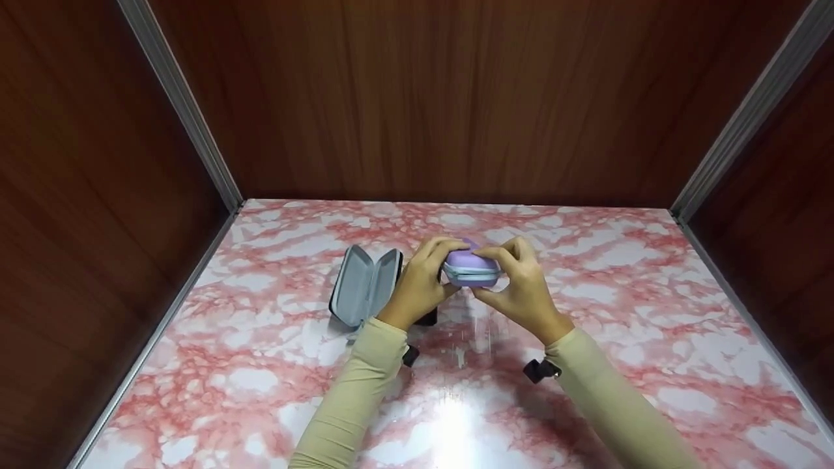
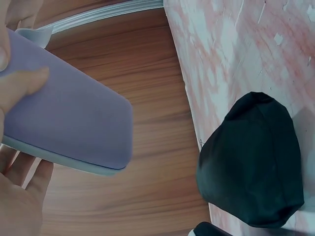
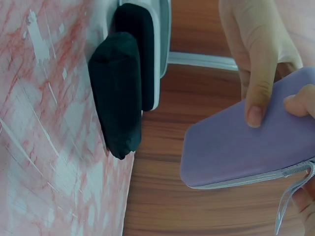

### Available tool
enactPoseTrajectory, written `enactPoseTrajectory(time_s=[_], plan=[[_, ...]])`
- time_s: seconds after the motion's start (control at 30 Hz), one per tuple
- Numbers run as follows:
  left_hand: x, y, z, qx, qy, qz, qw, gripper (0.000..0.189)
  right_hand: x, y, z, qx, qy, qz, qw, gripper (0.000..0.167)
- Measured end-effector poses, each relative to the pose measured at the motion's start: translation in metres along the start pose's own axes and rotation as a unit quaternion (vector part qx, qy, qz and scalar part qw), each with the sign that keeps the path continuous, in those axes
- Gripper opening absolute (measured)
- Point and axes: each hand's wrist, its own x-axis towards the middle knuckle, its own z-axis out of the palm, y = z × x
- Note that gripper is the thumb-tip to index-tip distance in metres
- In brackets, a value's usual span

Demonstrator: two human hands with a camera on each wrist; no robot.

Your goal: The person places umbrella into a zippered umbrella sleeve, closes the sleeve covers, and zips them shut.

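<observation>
Both hands hold a purple zip case (image 1: pixel 472 260) up over the table, its two halves together and a pale zipper band round the rim. The left hand (image 1: pixel 417 283) grips its left end, fingers on top and thumb below. At the other end the right hand (image 1: pixel 521 286) pinches it the same way. A pale strap (image 3: pixel 290 196) hangs from the zipper in the right wrist view. Beside the left hand lies an open hard case (image 1: pixel 355 286) with grey lining. A black cloth pouch (image 2: pixel 251 162) rests on the table, mostly hidden behind the left hand in the head view.
The table (image 1: pixel 260 378) has a red and white marbled top. Brown wood-grain panels (image 1: pixel 456 98) enclose it at the back and both sides, with metal strips (image 1: pixel 189 111) at the corners. A bright reflection falls on the near middle of the tabletop.
</observation>
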Motion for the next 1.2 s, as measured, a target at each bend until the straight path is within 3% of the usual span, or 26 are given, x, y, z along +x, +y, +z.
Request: enactPoseTrajectory(time_s=[0.33,0.57,0.67,0.83,1.03,1.2], plan=[[-0.002,-0.001,-0.001,0.007,0.000,-0.013,0.9999,0.049,0.004,-0.002,-0.004,-0.010,-0.031,0.004,0.9995,0.059],[-0.003,-0.002,0.000,0.014,0.008,-0.025,0.9996,0.054,0.005,-0.006,-0.009,-0.009,-0.051,0.009,0.9986,0.063],[-0.002,-0.002,0.001,0.021,0.014,-0.033,0.9991,0.056,0.007,-0.014,-0.009,-0.002,-0.027,0.005,0.9996,0.059],[-0.001,-0.001,0.002,0.034,0.027,-0.037,0.9984,0.055,0.010,-0.030,-0.005,0.004,0.032,-0.025,0.9992,0.039],[-0.001,-0.001,0.004,0.043,0.045,-0.036,0.9974,0.056,0.016,-0.046,0.003,-0.065,0.039,-0.096,0.9925,0.023],[-0.002,-0.001,0.003,0.049,0.048,-0.047,0.9965,0.054,0.018,-0.054,0.010,-0.153,0.026,-0.099,0.9829,0.032]])
